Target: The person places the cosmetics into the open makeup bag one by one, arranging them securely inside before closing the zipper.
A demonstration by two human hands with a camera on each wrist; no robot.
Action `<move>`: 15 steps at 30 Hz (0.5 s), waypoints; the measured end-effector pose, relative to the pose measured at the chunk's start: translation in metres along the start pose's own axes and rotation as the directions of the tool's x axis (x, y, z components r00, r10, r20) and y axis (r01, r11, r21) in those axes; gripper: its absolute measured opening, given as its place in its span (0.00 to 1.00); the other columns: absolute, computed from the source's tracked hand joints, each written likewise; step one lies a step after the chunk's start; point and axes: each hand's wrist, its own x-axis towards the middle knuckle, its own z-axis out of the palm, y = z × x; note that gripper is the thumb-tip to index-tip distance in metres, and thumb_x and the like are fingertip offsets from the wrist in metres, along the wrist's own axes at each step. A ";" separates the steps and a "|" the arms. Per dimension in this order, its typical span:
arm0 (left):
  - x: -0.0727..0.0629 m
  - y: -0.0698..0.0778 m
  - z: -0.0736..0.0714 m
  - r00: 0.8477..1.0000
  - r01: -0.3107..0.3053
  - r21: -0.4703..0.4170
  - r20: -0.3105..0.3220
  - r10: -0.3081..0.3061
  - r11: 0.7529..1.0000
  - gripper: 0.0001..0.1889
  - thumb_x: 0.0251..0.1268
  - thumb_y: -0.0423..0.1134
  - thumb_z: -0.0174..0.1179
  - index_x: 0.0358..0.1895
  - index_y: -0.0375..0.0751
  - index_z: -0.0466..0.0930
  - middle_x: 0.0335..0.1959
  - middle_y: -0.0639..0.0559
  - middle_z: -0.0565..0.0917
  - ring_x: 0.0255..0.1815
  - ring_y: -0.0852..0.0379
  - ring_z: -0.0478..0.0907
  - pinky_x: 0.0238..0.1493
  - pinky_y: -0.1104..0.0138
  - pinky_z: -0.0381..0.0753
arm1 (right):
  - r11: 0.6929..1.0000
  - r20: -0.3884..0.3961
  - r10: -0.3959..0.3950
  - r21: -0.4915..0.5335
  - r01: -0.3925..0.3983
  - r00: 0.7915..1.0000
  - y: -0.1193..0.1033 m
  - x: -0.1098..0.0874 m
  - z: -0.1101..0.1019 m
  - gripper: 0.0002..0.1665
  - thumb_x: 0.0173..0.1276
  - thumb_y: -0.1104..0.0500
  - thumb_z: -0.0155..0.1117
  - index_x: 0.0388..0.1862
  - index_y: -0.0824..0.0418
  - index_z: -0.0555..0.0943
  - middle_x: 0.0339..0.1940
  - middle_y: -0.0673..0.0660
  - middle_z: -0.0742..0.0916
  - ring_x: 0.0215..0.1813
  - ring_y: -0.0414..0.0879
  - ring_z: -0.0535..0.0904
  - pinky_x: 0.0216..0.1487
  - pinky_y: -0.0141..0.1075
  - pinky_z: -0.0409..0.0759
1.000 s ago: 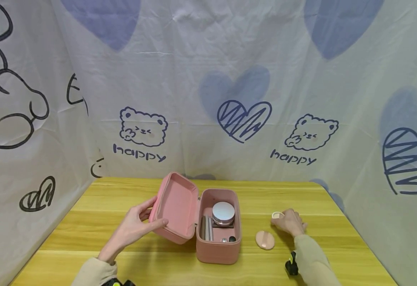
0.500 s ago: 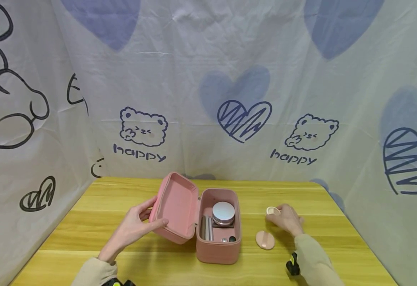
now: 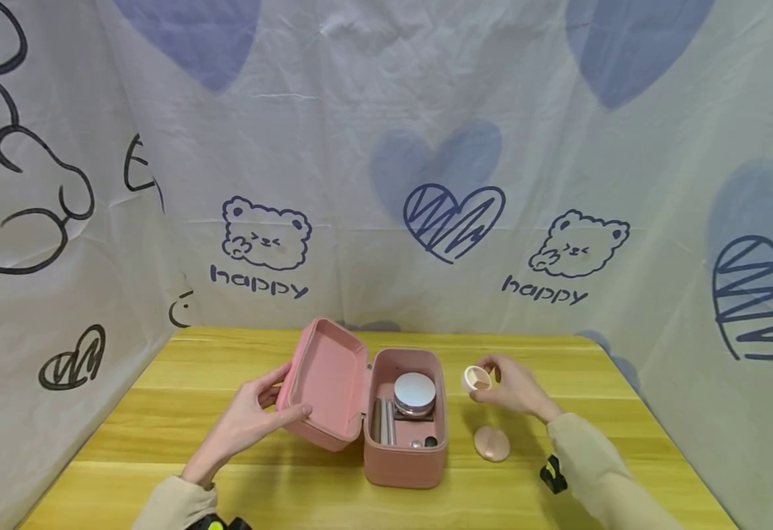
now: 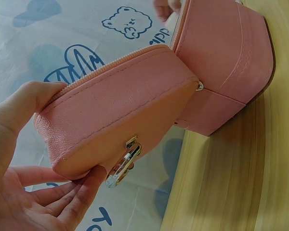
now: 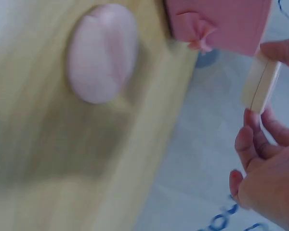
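A pink zippered cosmetic case (image 3: 405,467) stands on the table with its lid (image 3: 330,383) swung out to the left. My left hand (image 3: 250,419) grips the lid's outer edge, thumb on the rim and fingers beneath, as the left wrist view shows. Between thumb and fingers, my right hand (image 3: 515,386) pinches a small round white makeup compact (image 3: 476,379) with a sectioned beige top, raised just right of the case. In the right wrist view the compact (image 5: 261,84) appears edge-on. A round pale pink powder puff (image 3: 492,444) lies on the table below the right hand.
Inside the case are a silver-lidded round jar (image 3: 414,392), slim tubes (image 3: 383,423) along the left wall and two small round-topped items at the front. A patterned cloth (image 3: 360,147) hangs behind and beside the wooden table (image 3: 294,489).
My right hand has lifted the compact off the table and carried it left toward the case. The left hand and lid stay in place.
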 end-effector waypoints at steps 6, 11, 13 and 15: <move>0.000 0.001 0.000 1.000 0.000 -0.003 0.001 0.000 1.000 0.45 0.61 0.40 0.70 0.77 0.28 0.55 0.69 0.29 0.73 0.65 0.38 0.79 0.53 0.77 0.79 | 0.982 0.101 -0.185 -0.026 0.188 0.978 -0.028 0.010 -0.011 0.28 0.48 0.55 0.80 0.48 0.60 0.81 0.39 0.51 0.83 0.41 0.45 0.73 0.42 0.32 0.73; 0.000 0.001 0.001 1.000 -0.015 -0.005 0.000 0.015 1.000 0.45 0.62 0.40 0.69 0.77 0.27 0.55 0.70 0.28 0.72 0.64 0.38 0.79 0.53 0.76 0.80 | 0.958 0.217 -0.269 -0.039 0.284 0.938 -0.053 0.019 -0.015 0.29 0.49 0.56 0.79 0.52 0.58 0.81 0.45 0.51 0.84 0.46 0.43 0.75 0.50 0.39 0.78; -0.001 0.001 0.001 1.000 -0.021 -0.005 0.001 0.021 1.000 0.45 0.62 0.40 0.69 0.77 0.27 0.55 0.70 0.28 0.72 0.64 0.37 0.79 0.53 0.76 0.80 | 0.944 0.254 -0.303 -0.054 0.326 0.919 -0.062 0.023 -0.014 0.29 0.50 0.56 0.79 0.52 0.57 0.81 0.45 0.50 0.85 0.47 0.43 0.75 0.51 0.39 0.77; -0.001 0.001 0.000 1.000 -0.020 -0.009 0.001 0.020 1.000 0.45 0.62 0.39 0.69 0.77 0.27 0.54 0.70 0.28 0.71 0.65 0.37 0.78 0.54 0.76 0.79 | 0.925 0.297 -0.338 -0.068 0.373 0.893 -0.070 0.027 -0.013 0.29 0.50 0.55 0.79 0.52 0.56 0.81 0.46 0.49 0.85 0.47 0.42 0.75 0.50 0.38 0.74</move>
